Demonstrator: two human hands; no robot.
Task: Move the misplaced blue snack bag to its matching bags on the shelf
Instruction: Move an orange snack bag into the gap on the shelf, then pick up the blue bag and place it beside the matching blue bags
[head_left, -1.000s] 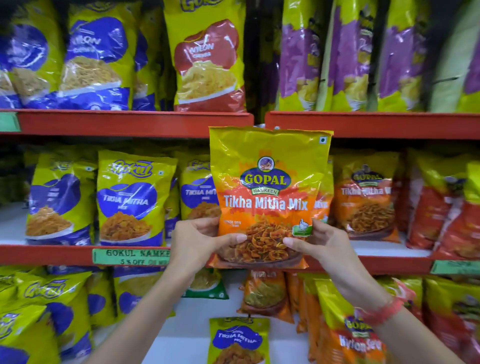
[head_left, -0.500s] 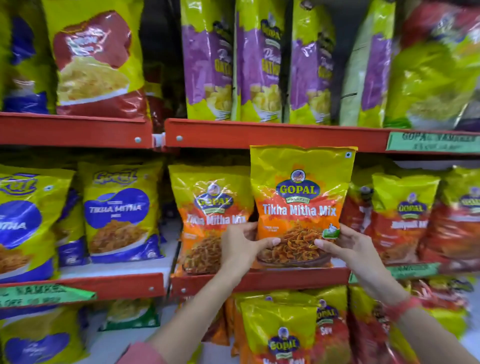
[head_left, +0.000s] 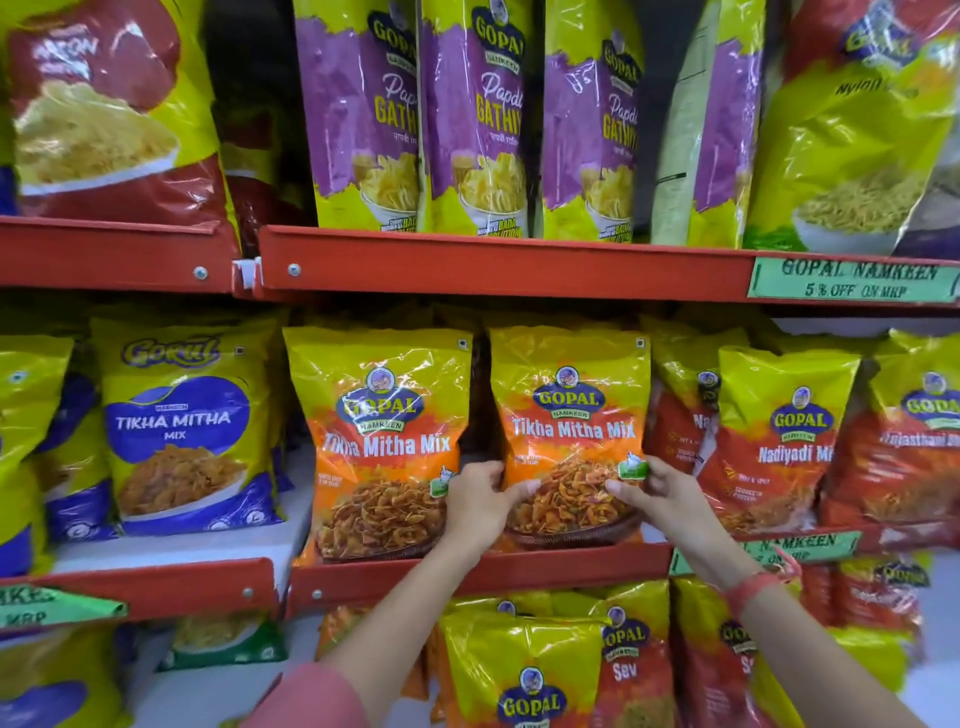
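Observation:
I hold an orange and yellow Gopal Tikha Mitha Mix bag (head_left: 569, 415) upright on the middle shelf (head_left: 478, 569). My left hand (head_left: 478, 501) grips its lower left corner and my right hand (head_left: 660, 496) grips its lower right corner. It stands right beside a matching orange Tikha Mitha Mix bag (head_left: 379, 441) on its left. Blue and yellow Gokul Tikha Mitha Mix bags (head_left: 182, 431) stand further left on the same shelf level.
Red Nadiyadi Mix bags (head_left: 779, 441) press against the held bag's right side. Purple Papdi Gathiya bags (head_left: 478, 119) fill the upper shelf (head_left: 498, 265). Gopal Sev bags (head_left: 524, 670) sit below. Green price labels (head_left: 852, 278) hang on the red shelf edges.
The orange bag has moved right, from in front of the blue bags to the shelf beside its matching orange bag. Both hands stayed on it. My view shifted right and closer.

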